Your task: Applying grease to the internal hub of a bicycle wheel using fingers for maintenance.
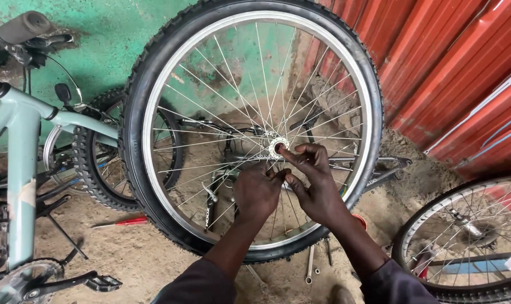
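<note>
Hub (278,147) at both hands' fingertips (upright wheel (154,84))

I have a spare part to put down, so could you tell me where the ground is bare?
Bare sand lies right of the big wheel, below the red metal wall. Also left of the red screwdriver. Crowded: spanners under the wheel.

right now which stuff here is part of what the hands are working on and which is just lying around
In hand:
- wheel, upright
- hub at its middle
- left hand and right hand, fingers at the hub among the spokes

Lying about:
- red-handled screwdriver on the dirt
- spanner below the wheel
- second wheel at right
- pale blue bicycle at left
</note>
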